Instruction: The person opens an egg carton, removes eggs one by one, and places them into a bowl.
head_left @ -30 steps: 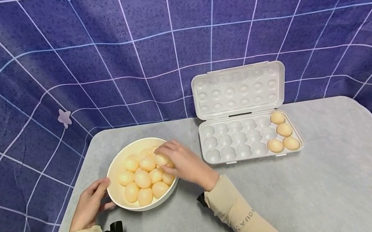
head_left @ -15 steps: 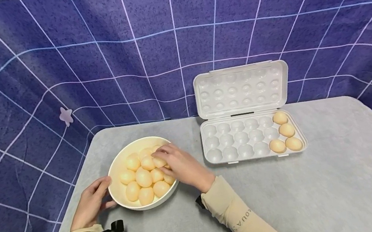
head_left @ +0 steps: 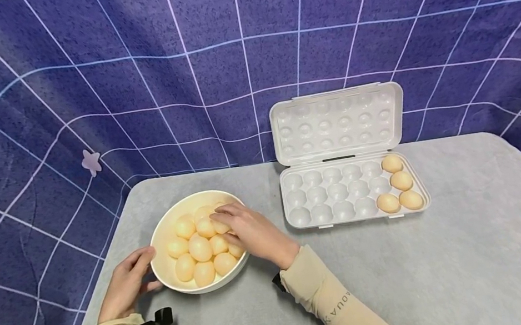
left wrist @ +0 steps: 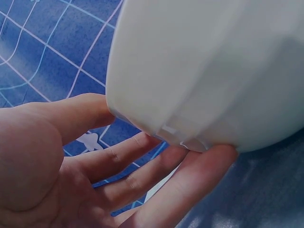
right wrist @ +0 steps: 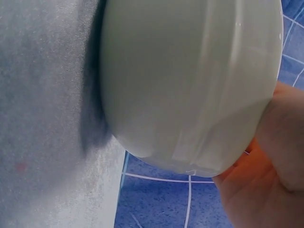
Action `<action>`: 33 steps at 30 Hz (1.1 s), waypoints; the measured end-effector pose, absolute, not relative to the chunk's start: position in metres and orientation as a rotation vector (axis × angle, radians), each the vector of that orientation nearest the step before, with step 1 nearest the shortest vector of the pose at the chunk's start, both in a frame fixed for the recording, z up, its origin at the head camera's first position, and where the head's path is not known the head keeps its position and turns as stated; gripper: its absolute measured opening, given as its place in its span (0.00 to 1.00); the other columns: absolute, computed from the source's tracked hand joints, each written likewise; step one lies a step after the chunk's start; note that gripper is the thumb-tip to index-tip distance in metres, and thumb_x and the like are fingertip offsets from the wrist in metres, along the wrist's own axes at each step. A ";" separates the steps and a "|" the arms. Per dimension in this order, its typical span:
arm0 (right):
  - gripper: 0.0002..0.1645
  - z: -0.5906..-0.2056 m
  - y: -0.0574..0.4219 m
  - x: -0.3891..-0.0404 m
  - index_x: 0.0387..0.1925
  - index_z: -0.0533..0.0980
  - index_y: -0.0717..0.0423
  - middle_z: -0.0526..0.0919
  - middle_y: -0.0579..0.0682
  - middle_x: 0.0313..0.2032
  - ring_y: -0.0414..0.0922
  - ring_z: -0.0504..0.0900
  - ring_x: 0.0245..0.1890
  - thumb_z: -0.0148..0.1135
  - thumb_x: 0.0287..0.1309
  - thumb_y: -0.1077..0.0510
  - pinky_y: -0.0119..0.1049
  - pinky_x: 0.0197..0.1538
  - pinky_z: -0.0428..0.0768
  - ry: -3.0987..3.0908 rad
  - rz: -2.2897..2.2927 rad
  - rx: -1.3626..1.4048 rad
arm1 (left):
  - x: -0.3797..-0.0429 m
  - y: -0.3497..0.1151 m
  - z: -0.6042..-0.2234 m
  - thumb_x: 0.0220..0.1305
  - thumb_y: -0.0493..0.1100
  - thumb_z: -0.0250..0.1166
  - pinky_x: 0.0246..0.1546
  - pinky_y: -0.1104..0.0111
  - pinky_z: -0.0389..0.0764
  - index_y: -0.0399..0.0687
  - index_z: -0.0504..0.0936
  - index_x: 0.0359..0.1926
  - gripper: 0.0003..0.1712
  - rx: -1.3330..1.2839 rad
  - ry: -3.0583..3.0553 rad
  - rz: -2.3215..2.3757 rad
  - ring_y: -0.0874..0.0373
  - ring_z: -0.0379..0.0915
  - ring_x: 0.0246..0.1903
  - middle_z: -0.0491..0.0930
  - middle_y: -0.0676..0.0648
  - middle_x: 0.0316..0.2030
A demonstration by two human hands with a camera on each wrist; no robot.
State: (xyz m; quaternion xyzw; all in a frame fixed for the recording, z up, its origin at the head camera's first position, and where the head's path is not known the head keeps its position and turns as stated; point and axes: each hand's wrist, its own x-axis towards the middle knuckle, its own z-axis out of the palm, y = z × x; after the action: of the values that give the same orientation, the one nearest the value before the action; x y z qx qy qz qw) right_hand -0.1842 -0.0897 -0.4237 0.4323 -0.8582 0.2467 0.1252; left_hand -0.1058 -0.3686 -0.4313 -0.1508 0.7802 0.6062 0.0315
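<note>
A round cream-white bowl (head_left: pixel 162 235) full of pale eggs (head_left: pixel 200 248) stands at the left of the table. My left hand (head_left: pixel 124 286) holds the bowl's left side, thumb at the rim and the other fingers against the outer wall, as the left wrist view shows. Over the bowl's right rim reaches my right hand (head_left: pixel 257 234), its thumb and fingers around an egg (head_left: pixel 220 225) that they partly cover. The right wrist view shows the bowl's outer wall (right wrist: pixel 180 85) and part of the hand; the fingertips are hidden behind the rim.
A white egg box (head_left: pixel 322 224) lies to the right with its lid (head_left: pixel 339 124) raised at the back. Several eggs (head_left: pixel 401 181) fill its right-end hollows. The grey table (head_left: pixel 438 270) meets a blue gridded cloth (head_left: pixel 246 69) at the back and left.
My right hand has shifted slightly left over the bowl with the egg between its fingers. The left hand keeps its place on the bowl. The head view has shifted a little.
</note>
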 end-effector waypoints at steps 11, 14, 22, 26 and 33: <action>0.26 -0.421 -0.088 -0.183 0.58 0.70 0.59 0.71 0.53 0.58 0.45 0.67 0.60 0.60 0.58 0.58 0.31 0.66 0.61 -2.496 0.724 1.255 | -0.108 -0.368 -0.430 0.66 0.56 0.53 0.33 0.62 0.85 0.30 0.58 0.64 0.38 -0.446 2.418 1.852 0.67 0.76 0.37 0.73 0.47 0.46; 0.26 -0.419 -0.088 -0.181 0.59 0.69 0.58 0.70 0.53 0.59 0.45 0.66 0.61 0.60 0.58 0.60 0.31 0.67 0.61 -2.520 0.738 1.264 | -0.109 -0.367 -0.429 0.66 0.55 0.53 0.33 0.62 0.85 0.30 0.58 0.64 0.38 -0.445 2.415 1.858 0.67 0.76 0.37 0.72 0.46 0.46; 0.31 -0.417 -0.088 -0.181 0.61 0.66 0.59 0.69 0.53 0.60 0.45 0.65 0.62 0.62 0.57 0.56 0.30 0.67 0.58 -2.508 0.685 1.287 | -0.107 -0.368 -0.428 0.66 0.55 0.54 0.33 0.61 0.85 0.29 0.58 0.63 0.38 -0.430 2.402 1.889 0.66 0.76 0.36 0.74 0.53 0.41; 0.32 -0.416 -0.086 -0.181 0.60 0.66 0.59 0.70 0.52 0.58 0.44 0.66 0.61 0.62 0.57 0.53 0.28 0.67 0.58 -2.488 0.700 1.292 | -0.105 -0.371 -0.430 0.66 0.54 0.55 0.32 0.60 0.85 0.29 0.61 0.61 0.36 -0.439 2.412 1.904 0.65 0.77 0.35 0.75 0.53 0.40; 0.29 -0.413 -0.076 -0.179 0.58 0.68 0.59 0.72 0.51 0.55 0.43 0.67 0.58 0.61 0.58 0.51 0.28 0.65 0.61 -2.474 0.730 1.280 | -0.104 -0.371 -0.431 0.65 0.56 0.55 0.34 0.61 0.84 0.29 0.59 0.63 0.39 -0.433 2.399 1.880 0.67 0.76 0.37 0.74 0.53 0.41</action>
State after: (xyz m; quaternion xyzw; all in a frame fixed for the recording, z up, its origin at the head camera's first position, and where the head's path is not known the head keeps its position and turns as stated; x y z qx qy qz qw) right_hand -0.1790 -0.0761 -0.4133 0.4407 -0.8518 0.2515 0.1305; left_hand -0.1045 -0.3710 -0.4311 -0.1407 0.7788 0.6104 0.0315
